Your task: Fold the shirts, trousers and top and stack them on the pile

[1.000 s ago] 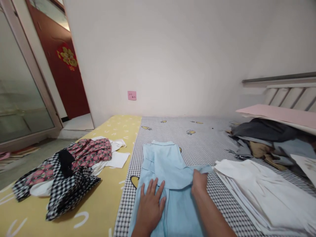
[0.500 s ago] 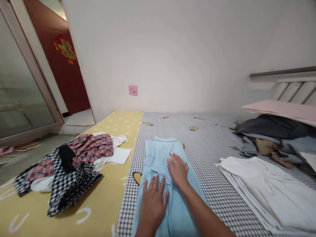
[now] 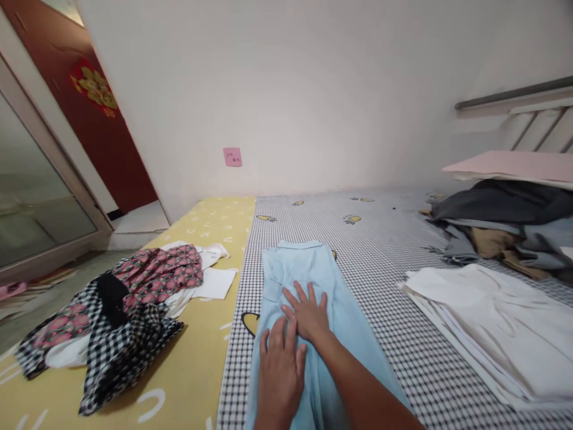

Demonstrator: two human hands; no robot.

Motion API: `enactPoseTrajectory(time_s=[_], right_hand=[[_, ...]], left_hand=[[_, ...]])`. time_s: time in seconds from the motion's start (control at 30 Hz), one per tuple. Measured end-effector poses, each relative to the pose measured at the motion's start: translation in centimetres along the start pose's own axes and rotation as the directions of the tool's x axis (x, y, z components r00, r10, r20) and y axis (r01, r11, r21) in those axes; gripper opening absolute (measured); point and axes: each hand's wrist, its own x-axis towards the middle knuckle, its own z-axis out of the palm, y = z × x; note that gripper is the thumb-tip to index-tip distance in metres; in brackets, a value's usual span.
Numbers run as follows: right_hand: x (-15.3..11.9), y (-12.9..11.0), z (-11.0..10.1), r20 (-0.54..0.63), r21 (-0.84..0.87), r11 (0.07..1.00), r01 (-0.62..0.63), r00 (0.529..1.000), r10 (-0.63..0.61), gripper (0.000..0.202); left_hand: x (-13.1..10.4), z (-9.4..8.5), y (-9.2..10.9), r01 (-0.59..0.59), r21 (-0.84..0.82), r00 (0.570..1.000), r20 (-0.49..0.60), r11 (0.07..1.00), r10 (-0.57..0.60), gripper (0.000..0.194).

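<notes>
Shirt [image 3: 298, 263], one, pale blue, lies near, mid-scene, on the bed [image 3: 380, 263]; left hand [image 3: 281, 370], fingers slightly bent, and right hand [image 3: 308, 313], fingers spread, rest on it, gripping nothing. Clothes piles [image 3: 496, 322]: one left, two right.

Bg: plain white wall [image 3: 322, 89] w/ pink note [image 3: 232, 156], soft light, dimmer twd R corner. L: dk red door [image 3: 85, 119] w/ red/gold decor [image 3: 95, 87], glass panel [image 3: 33, 185], grey floor [image 3: 96, 266]. Bed [image 3: 358, 257] vs wall, part yellow, part b/w check. Far R: grey rail [image 3: 514, 94] abv pale slats [image 3: 537, 128].
</notes>
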Motion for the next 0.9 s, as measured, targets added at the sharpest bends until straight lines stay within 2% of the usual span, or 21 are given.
enactPoseTrajectory(time_s=[0.07, 0.23, 0.4, 0.5, 0.6, 0.73, 0.83, 0.9], right_hand=[[0.0, 0.0, -0.4, 0.017, 0.017, 1.0, 0.009, 1.0, -0.01, 0.057], [-1.4, 0.2, -2.7, 0.128, 0.032, 0.999, 0.038, 0.991, -0.042, 0.056], [-7.0, 2.2, -4.1, 0.095, 0.004, 0.994, 0.11, 0.989, -0.11, 0.057], [-11.2, 3.7, -3.8, 0.047, -0.015, 0.992, 0.126, 0.991, -0.125, 0.057], [-15.7, 5.0, -3.0, -0.013, 0.006, 0.991, 0.13, 0.991, -0.13, 0.062], [-22.3, 6.1, -2.0, -0.025, 0.088, 0.981, 0.174, 0.985, -0.173, 0.062], [-27.1, 6.1, -1.0, 0.003, 0.17, 0.969, 0.181, 0.983, -0.185, 0.053], [-29.8, 5.7, 0.1, 0.002, 0.206, 0.963, 0.174, 0.984, -0.178, 0.054]], left_hand=[[0.2, 0.3, 0.0, 0.001, 0.008, 0.998, 0.07, 1.0, -0.002, 0.048], [0.9, 0.3, 0.2, 0.036, 0.025, 0.99, 0.134, 0.999, -0.039, 0.052], [2.4, -1.3, 0.1, 0.124, -0.064, 0.928, 0.362, 0.99, -0.093, 0.051], [1.9, -2.6, 0.6, 0.149, -0.076, 0.916, 0.386, 0.986, -0.109, 0.05], [-1.4, -4.2, 1.4, 0.102, -0.096, 0.919, 0.39, 0.99, -0.057, 0.05], [-8.5, -7.0, 1.9, -0.033, -0.125, 0.922, 0.38, 0.992, 0.079, 0.05], [-13.2, -9.4, 1.9, -0.024, -0.075, 0.922, 0.385, 0.997, 0.051, 0.05], [-15.6, -10.8, 2.2, -0.032, -0.025, 0.934, 0.355, 0.999, 0.039, 0.056]])
